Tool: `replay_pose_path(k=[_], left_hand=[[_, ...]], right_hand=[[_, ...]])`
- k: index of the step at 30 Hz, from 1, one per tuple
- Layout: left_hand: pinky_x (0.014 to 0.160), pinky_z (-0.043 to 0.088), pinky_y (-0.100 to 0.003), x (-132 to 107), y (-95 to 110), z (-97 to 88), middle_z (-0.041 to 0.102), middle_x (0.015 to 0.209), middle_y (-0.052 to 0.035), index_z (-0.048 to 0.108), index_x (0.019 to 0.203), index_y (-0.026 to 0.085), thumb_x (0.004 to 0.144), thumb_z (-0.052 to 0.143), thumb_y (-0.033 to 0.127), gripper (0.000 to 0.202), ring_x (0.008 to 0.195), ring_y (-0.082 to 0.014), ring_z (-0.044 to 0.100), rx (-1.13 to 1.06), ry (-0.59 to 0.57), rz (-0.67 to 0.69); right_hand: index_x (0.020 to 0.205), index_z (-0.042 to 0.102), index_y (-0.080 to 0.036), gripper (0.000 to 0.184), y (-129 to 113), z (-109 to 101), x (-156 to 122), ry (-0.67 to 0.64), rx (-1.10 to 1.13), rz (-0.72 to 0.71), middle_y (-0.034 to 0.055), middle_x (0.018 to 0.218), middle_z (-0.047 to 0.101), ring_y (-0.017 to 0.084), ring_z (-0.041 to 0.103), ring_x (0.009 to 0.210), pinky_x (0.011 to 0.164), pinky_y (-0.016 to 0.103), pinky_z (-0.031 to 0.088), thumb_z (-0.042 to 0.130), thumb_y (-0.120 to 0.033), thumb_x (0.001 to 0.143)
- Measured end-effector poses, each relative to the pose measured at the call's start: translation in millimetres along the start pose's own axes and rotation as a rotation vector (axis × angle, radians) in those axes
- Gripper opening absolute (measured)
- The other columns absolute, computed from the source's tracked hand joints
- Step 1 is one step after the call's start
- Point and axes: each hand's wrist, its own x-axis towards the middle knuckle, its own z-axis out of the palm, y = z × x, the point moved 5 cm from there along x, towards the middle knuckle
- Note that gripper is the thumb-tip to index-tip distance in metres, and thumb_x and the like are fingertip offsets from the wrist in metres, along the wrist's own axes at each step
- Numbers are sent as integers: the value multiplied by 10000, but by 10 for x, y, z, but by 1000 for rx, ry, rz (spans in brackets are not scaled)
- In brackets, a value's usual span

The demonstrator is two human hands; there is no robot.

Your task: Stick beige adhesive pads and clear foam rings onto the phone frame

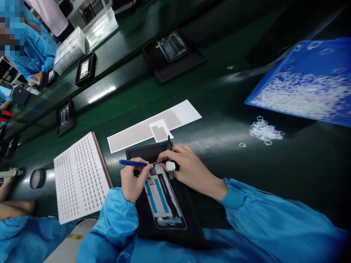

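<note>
Both hands over phone frame point(164, 199), which lies in black tray point(142, 151) on table point(219, 109). Left hand point(133, 182) clamped on blue tweezers point(133, 163), tip at frame's top edge. Right hand point(189, 170) pinches dark stick tool point(170, 160), prob. steadying the spot. Sticker sheet point(79, 179) close by left, within reach.

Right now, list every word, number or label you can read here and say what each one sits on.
No text reads legibly anywhere.
Phone frame in the black tray: small orange label, too blurred.
White sheet: rows of tiny marks, too small to tell.
Blue pen-like tool in the left hand: no print visible.
White-tipped tool in the right hand: no print visible.
</note>
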Motion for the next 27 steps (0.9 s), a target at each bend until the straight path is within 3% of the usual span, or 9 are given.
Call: replay_pose_path(k=[11,20,27], left_hand=[[649,536,-241,7,57,30,692,834,-38,641,869,187,893,603,323,143,710,-145,664,174,-44,82],[658,523,-233,-3,213,65,695,817,-38,647,926,217,909,582,289,99,737,-148,678,325,-88,278],[665,509,-220,30,177,32,686,830,-23,635,908,209,890,614,254,53,737,-137,665,229,-84,188]], right_hand=[[932,553,-212,353,15,11,-2,-23,13,14,20,869,633,209,518,782,690,336,349,481,46,702],[922,535,-213,447,4,-3,-4,16,4,-16,0,853,622,199,528,778,677,315,344,446,101,617],[910,548,-215,376,5,0,1,2,-1,13,4,839,618,204,530,781,684,321,350,502,82,684]])
